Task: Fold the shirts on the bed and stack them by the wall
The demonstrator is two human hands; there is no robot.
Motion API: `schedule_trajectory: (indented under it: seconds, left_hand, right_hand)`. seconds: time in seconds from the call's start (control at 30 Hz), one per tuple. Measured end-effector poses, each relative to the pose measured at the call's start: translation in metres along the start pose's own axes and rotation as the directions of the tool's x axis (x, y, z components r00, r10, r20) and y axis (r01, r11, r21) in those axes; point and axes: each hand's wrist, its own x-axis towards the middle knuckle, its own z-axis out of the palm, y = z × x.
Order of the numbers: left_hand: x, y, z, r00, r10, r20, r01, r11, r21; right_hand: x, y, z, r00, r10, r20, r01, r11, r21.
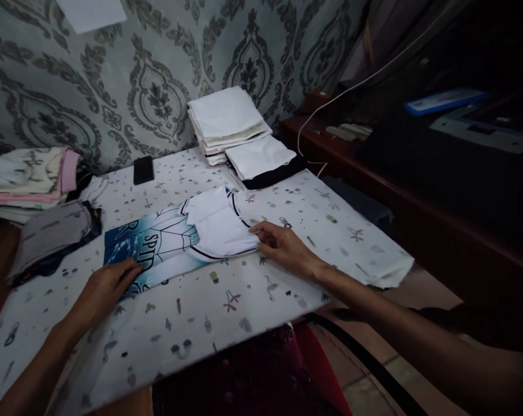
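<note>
We see a dim picture, with soft gray light on the table (157, 346) and the desk (352, 170) at right nearly black and blurry.

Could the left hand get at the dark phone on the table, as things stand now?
Probably yes: between the left hand and the dark phone lie only the printed garment, flat and low, and patterned tablecloth. Nothing tall seems to block the way.
</note>
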Motion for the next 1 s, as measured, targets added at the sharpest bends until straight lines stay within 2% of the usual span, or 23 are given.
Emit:
schedule_trajectory:
  seconds: [0.17, 0.37, 0.5, 0.6, 0.67, 0.77, 0.87, 0.93, 1.0]
  left_hand:
    - [0.002, 0.001, 0.002, 0.999, -0.014, -0.039, 0.018, 0.996, 0.084]
    - [0.008, 0.007, 0.008, 0.997, 0.008, -0.081, 0.022, 0.934, 0.357]
    - [0.008, 0.010, 0.009, 0.994, 0.028, -0.105, 0.020, 0.903, 0.429]
    - [0.006, 0.013, 0.007, 0.991, -0.004, -0.132, 0.049, 0.940, 0.337]
    - [0.005, 0.013, 0.003, 0.991, -0.022, -0.131, 0.054, 0.968, 0.247]
    - [0.003, 0.007, -0.006, 0.996, -0.031, -0.088, 0.043, 0.991, 0.130]
    - [-0.003, -0.011, -0.018, 0.997, -0.054, -0.051, 0.054, 0.999, -0.001]
    - [-0.009, -0.025, -0.023, 0.997, -0.068, -0.035, 0.063, 0.991, -0.120]
    - [-0.016, -0.039, -0.022, 0.997, -0.078, -0.006, 0.073, 0.959, -0.273]
  right_hand:
    - [-0.001, -0.002, -0.002, 0.999, -0.014, 0.040, 0.018, 0.995, -0.097]
    - [-0.005, -0.004, -0.003, 0.996, -0.071, 0.051, 0.078, 0.983, -0.168]
    - [-0.006, -0.011, -0.006, 0.996, -0.091, -0.020, 0.084, 0.965, -0.249]
    - [0.004, -0.024, -0.004, 0.985, -0.135, -0.110, 0.091, 0.936, -0.339]
    - [0.016, -0.035, 0.005, 0.974, -0.212, -0.081, 0.163, 0.902, -0.400]
    - [0.040, -0.046, 0.027, 0.943, -0.317, 0.099, 0.324, 0.814, -0.481]
    - [0.059, -0.044, 0.055, 0.898, -0.327, 0.294, 0.438, 0.730, -0.524]
    - [0.066, -0.036, 0.071, 0.877, -0.317, 0.362, 0.475, 0.690, -0.546]
    - [0.069, -0.026, 0.081, 0.867, -0.323, 0.379, 0.494, 0.651, -0.576]
